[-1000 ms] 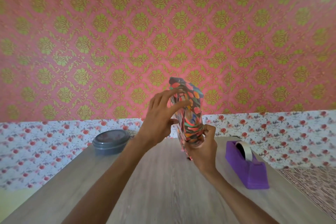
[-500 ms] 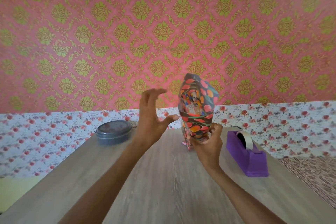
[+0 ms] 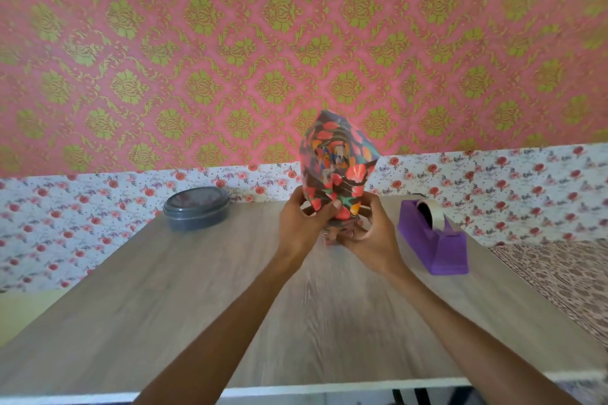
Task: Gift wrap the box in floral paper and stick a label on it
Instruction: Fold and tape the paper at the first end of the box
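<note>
Box: held upright on end, near the middle of the table's far edge; covered in floral paper w/ red, orange & teal blooms on dark ground.
Top end: paper seen loose & open, flaps not folded down.
Bottom end: gripped by both hands; blurred here, so contact w/ the table can't be told, poss. just above it.
Left hand: fingers curled round the lower left side of the box, thumb pressed on the paper facing the camera.
Right hand: curled round the lower right side, fingers tucked under the bottom end.
Grip: narrow, both hands closed on the box, near each other, approx. level.
Container: dark, round, lidded; set at the far left corner.
Tape dispenser: purple, roll of tape mounted on top; set by the right edge, toward the far right corner, well apart from the right hand.
</note>
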Tool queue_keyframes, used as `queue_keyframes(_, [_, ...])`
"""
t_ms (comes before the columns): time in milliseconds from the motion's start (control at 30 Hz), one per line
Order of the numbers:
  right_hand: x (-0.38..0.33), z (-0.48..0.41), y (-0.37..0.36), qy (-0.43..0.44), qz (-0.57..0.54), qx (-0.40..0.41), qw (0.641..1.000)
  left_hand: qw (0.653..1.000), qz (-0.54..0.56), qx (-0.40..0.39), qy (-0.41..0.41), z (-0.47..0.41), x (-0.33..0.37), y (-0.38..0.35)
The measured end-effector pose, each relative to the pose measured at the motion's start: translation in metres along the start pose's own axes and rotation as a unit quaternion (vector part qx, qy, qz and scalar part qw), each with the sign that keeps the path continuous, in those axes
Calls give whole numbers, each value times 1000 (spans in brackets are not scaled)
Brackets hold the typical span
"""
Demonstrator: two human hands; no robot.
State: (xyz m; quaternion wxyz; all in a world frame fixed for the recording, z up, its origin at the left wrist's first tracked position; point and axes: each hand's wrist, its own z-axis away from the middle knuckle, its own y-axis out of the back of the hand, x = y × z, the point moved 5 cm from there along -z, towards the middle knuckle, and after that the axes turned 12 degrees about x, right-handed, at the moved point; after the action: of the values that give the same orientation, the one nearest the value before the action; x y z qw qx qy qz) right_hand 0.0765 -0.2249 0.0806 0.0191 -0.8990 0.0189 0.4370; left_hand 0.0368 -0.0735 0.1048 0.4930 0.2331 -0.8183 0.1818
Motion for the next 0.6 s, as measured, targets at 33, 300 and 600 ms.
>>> queue_keyframes(33, [-2, -2, 4, -10, -6, -20, 1000, 1000, 5, 4, 2, 1, 0, 1])
queue_keyframes(300, [-6, -7, 31, -17, 6, 18, 1000, 999, 14, 12, 42, 11, -9, -4])
queue_keyframes(600, [-13, 21, 41, -24, 20, 92, 995, 994, 47, 88, 33, 48, -8, 0])
